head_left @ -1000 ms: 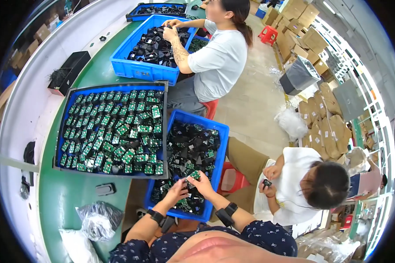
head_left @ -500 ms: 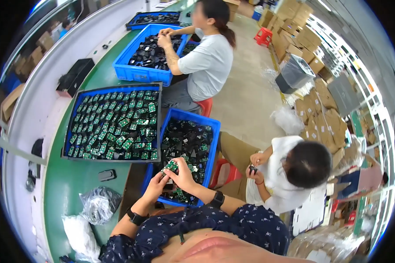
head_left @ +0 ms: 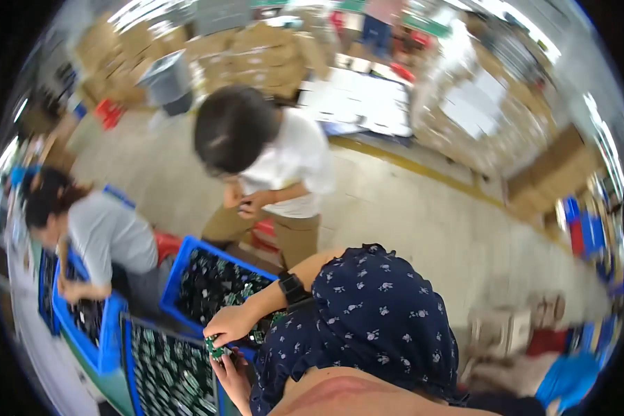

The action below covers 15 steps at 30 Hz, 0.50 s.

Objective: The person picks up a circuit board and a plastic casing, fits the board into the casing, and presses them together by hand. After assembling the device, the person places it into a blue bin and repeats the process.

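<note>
At lower left, right hand [head_left: 230,324] and left hand [head_left: 233,371] meet, fingers closed on a small green circuit board [head_left: 215,347] between them, over the near blue bin [head_left: 182,272].

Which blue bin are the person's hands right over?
The middle blue bin of black parts, right under the right hand and left hand; the other bin sits by a co-worker.

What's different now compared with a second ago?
The view has swung to the person's right, so the bins now sit at the lower left. Both hands have come up out of the blue bin and meet beside it, the right hand above the left hand, still pinching a small green circuit board.
</note>
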{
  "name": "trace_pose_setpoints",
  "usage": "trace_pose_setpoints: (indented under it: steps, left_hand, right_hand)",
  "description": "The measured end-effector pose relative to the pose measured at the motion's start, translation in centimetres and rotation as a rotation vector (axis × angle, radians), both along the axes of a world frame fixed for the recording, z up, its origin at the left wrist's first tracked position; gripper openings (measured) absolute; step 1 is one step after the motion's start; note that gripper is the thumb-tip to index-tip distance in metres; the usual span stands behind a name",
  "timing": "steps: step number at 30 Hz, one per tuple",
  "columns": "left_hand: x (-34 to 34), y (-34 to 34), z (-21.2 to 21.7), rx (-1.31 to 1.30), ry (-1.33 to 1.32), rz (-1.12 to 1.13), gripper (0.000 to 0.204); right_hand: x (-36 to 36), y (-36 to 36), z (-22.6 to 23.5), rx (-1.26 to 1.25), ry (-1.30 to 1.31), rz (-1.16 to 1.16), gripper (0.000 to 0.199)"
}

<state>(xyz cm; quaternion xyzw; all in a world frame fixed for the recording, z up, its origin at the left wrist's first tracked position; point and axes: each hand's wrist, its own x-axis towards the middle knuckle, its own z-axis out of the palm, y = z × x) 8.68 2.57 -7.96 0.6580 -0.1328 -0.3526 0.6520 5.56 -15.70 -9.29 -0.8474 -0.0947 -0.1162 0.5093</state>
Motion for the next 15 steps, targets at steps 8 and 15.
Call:
trace_pose_setpoints:
  steps: [8, 15]
  left_hand:
    - [1.6, -7.5, -2.7, -0.007, 0.079, -0.523, 0.042]
    - [0.8, -12.8, -3.9, 0.019, -0.018, -0.829, 0.043]
  right_hand:
    - [-6.9, -5.6, -0.2, -0.158, 0.246, -0.305, 0.041]
    - [-11.4, -7.8, -3.2, -0.088, 0.087, -0.596, 0.039]
